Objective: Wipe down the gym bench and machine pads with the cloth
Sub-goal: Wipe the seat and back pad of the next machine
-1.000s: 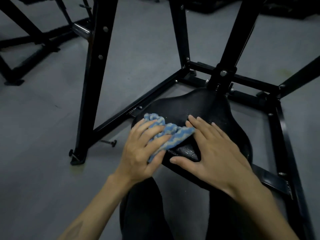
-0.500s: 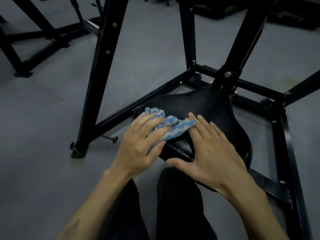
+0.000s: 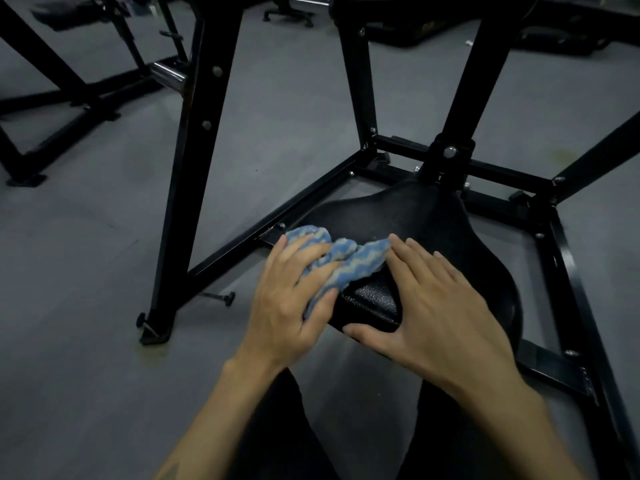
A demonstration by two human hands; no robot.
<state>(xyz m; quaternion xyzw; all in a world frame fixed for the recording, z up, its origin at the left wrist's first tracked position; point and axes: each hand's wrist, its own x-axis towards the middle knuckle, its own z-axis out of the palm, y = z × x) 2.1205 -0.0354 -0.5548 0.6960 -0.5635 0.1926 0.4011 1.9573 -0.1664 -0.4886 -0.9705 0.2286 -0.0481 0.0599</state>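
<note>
Head view: L hand [image 3: 292, 303] grips blue cloth [image 3: 349, 263] on seat pad [image 3: 433, 223], R hand [image 3: 440, 306] flat, fingers straight.

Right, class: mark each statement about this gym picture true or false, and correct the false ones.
1. The left hand grips a blue-and-grey zigzag cloth. True.
2. The cloth lies on the grey floor. False: it is on the black textured seat pad.
3. The right hand rests flat on the pad, fingers straight. True.
4. The right hand holds a spray bottle. False: it holds nothing.
5. The machine's frame is white. False: black.
</note>
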